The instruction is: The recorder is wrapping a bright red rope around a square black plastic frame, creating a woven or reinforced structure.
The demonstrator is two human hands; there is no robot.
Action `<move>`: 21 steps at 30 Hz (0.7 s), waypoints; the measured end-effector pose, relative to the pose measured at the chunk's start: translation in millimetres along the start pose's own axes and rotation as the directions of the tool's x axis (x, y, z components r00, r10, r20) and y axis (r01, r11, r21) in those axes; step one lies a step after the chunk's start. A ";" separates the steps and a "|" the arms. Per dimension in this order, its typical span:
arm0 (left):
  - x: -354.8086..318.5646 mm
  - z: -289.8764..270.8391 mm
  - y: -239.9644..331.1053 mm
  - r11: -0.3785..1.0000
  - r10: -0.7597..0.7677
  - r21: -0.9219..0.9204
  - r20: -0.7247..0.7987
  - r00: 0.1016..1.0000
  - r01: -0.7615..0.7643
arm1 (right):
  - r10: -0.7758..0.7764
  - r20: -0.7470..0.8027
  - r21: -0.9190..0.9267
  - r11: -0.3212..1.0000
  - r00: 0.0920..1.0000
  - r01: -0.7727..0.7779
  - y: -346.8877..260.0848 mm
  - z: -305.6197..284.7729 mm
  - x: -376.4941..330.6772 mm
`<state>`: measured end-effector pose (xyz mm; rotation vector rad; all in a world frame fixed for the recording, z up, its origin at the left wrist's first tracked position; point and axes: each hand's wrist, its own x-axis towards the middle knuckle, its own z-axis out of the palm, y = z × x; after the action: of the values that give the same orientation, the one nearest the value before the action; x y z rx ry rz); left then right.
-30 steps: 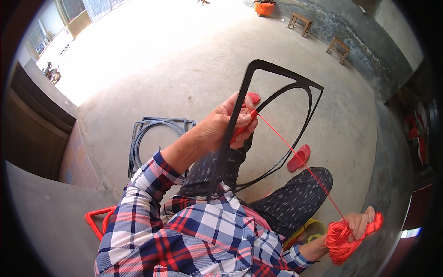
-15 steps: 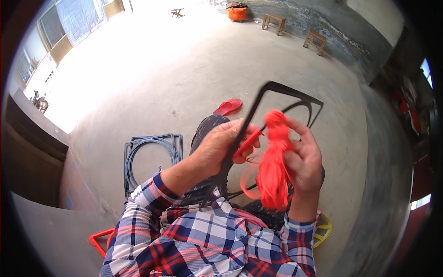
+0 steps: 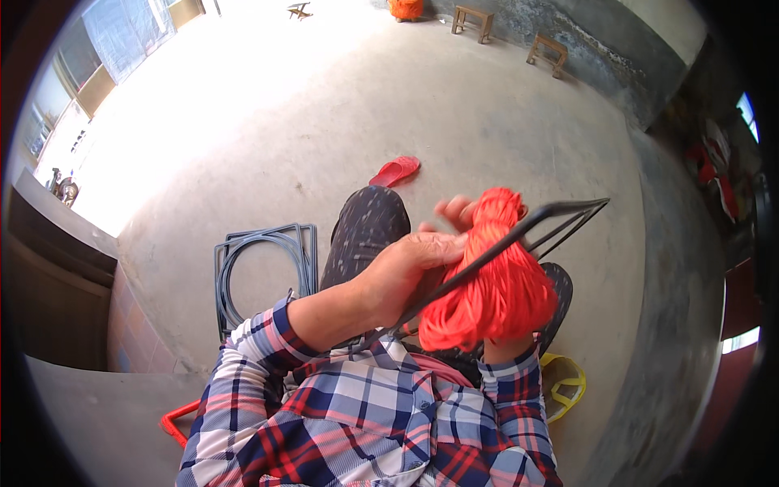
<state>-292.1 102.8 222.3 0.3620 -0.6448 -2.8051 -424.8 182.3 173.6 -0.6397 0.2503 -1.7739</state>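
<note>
A thick skein of red cord (image 3: 495, 292) hangs between my hands, narrow at its tied top and bulging below. My left hand (image 3: 402, 272) is closed at the skein's left side, its thumb against the cord. Behind the skein is my right hand, mostly hidden, with its forearm (image 3: 510, 349) showing below; blurred fingertips (image 3: 454, 211) stick out past the upper left of the cord. Across the front of the skein slants the bar of a black rectangular frame (image 3: 519, 231), tilted edge-on, its far end up at the right.
Grey frames with rings (image 3: 264, 268) lie stacked on the floor at left. A red slipper (image 3: 396, 171) lies beyond my knee (image 3: 373, 215). A yellow basket (image 3: 564, 388) stands by my right arm, a red bar (image 3: 177, 424) by my left. Wooden stools (image 3: 472, 23) line the far wall.
The skein has swung lower and nearer, now covering my right hand. My left hand has moved from the loose strand to the skein. The black frame has tipped over to the right.
</note>
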 end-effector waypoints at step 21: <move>-5.3 -81.0 66.8 0.926 0.238 0.302 0.007 0.971 -0.229 | -0.437 0.165 0.023 0.898 0.884 0.440 -134.3 12.2 -146.3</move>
<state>-251.8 14.1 183.0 0.3544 -1.0397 -2.4724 -503.1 362.4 205.6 -0.9045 -0.0015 -2.1369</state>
